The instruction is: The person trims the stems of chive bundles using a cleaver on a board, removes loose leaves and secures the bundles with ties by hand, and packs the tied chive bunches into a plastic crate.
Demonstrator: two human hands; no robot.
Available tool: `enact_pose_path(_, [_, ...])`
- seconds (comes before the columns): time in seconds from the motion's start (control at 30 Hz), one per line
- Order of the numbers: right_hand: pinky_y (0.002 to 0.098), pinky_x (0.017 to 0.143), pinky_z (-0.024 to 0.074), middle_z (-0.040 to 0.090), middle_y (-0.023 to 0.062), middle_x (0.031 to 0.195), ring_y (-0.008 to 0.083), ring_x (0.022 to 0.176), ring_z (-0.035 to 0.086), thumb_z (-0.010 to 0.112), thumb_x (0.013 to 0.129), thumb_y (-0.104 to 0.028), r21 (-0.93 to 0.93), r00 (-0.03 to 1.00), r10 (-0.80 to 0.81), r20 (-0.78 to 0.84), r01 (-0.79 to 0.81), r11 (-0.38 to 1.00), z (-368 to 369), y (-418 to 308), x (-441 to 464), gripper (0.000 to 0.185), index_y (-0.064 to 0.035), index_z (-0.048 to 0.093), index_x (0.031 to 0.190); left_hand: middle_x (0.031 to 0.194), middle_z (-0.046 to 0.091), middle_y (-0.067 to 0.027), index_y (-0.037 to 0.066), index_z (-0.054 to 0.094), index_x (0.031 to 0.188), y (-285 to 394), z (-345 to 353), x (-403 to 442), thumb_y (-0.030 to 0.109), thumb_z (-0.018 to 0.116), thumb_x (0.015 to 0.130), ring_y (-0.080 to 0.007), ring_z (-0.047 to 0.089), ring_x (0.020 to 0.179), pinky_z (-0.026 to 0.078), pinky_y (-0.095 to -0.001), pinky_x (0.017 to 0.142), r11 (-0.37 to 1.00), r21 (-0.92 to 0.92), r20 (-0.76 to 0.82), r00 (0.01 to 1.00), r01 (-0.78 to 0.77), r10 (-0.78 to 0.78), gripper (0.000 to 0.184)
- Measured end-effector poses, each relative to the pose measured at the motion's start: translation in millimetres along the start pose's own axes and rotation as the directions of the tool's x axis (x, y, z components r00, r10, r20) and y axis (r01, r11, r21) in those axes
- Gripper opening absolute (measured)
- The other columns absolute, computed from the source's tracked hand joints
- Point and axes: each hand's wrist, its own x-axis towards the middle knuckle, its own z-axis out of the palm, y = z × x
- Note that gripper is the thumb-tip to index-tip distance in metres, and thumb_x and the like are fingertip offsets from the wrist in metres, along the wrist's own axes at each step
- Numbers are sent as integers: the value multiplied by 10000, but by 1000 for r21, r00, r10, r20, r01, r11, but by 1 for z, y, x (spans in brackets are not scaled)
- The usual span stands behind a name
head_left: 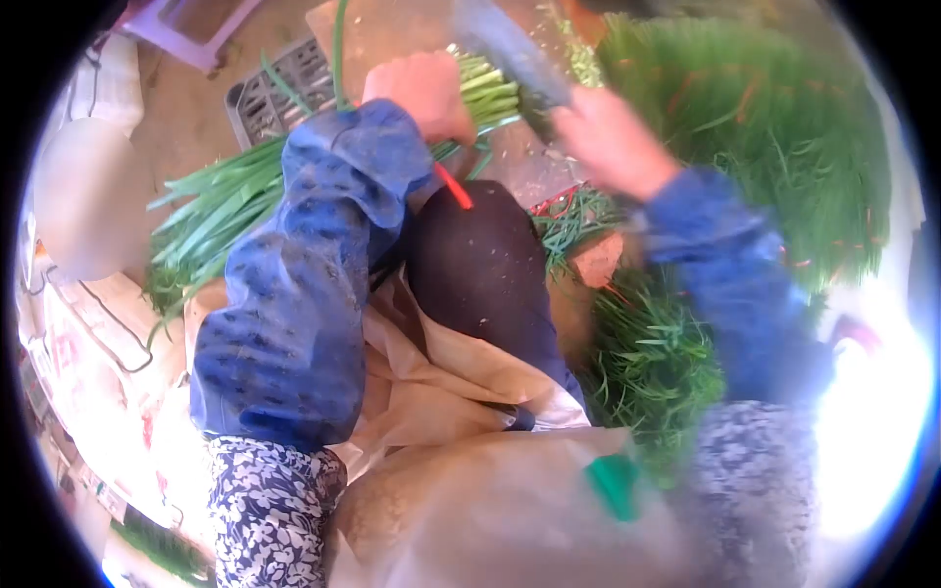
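Note:
A bundle of long green stalks [230, 191] lies across the upper left, its pale cut ends [485, 90] at top centre. My left hand [421, 96] is wrapped round the bundle close to those ends. A red strip [453, 186] hangs just below it. My right hand [608, 137], blurred by motion, grips the handle of a broad knife [510, 49]. The blurred blade points up and left, just right of the stalk ends. Small cut bits lie around the blade.
Tied green bundles [755, 127] are heaped at the upper right. Loose greens [657, 363] lie beside my right knee. A black crate [279, 93] and a purple stool [191, 29] stand at the upper left. A pale sheet [490, 500] covers my lap.

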Motion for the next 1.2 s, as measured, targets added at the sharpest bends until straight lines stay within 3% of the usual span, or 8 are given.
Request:
enact_pose_path(0.2, [493,700,502,637,247,723,412,727,656,497,893,-210,86,987,157,-24,-154,984,32,3,23,290,48,629,882,920,735,-159,38,741,928,0,-3,-3,326,814,574,-322,718,876,571,-422,770,999,37,-9,1000,24,-24,463])
enact_pose_path(0.3, [404,559,478,602,128,670,243,578,588,496,914,-193,-53,993,-119,-13,118,992,18,5,0,242,17,615,920,953,728,-159,34,723,963,-10,4,-1,362,811,574,-321,711,903,568,-422,784,999,23,-41,998,-37,38,516])
enact_pose_path(0.33, [433,589,484,622,173,696,324,615,601,495,906,-186,28,991,-118,-57,120,992,27,8,-7,236,21,608,915,953,728,-159,34,723,963,-17,4,-3,362,811,574,-321,711,903,568,-422,784,1000,23,-22,1000,5,-5,516])
enact_pose_path(0.4, [434,565,484,628,225,724,364,582,589,488,908,-180,-469,764,-634,-120,519,715,67,66,27,243,36,599,914,965,703,-198,21,650,1031,-6,0,3,390,806,545,-359,692,891,533,-455,791,1000,-6,71,997,-14,14,629])
enact_pose_path(0.47, [561,708,483,621,322,786,491,769,623,485,875,-173,-44,938,-72,-338,61,997,81,30,29,298,67,640,794,962,697,-188,19,638,1047,-7,2,-5,403,801,553,-339,687,896,530,-443,801,996,36,52,995,-86,85,647])
enact_pose_path(0.67, [536,739,466,616,297,915,445,856,611,442,939,-205,-10,980,50,-194,-53,999,81,43,-9,263,14,578,992,1011,697,-158,38,646,1054,-7,28,-13,463,789,544,-340,674,969,542,-417,846,999,37,-82,996,-37,40,679])
enact_pose_path(1.13, [497,751,471,615,261,852,460,842,593,498,931,-258,132,957,1,-291,39,990,50,93,11,294,22,587,927,1062,701,-183,35,640,1179,-43,22,14,410,821,572,-337,660,1018,488,-393,919,959,-258,71,988,-116,139,736])
enact_pose_path(1.2, [486,738,462,598,248,828,443,824,593,517,928,-249,116,933,-240,-270,279,953,59,90,13,275,19,571,898,1070,705,-167,35,628,1222,-43,20,13,346,836,591,-300,665,1016,481,-367,933,906,-422,171,978,-34,116,733])
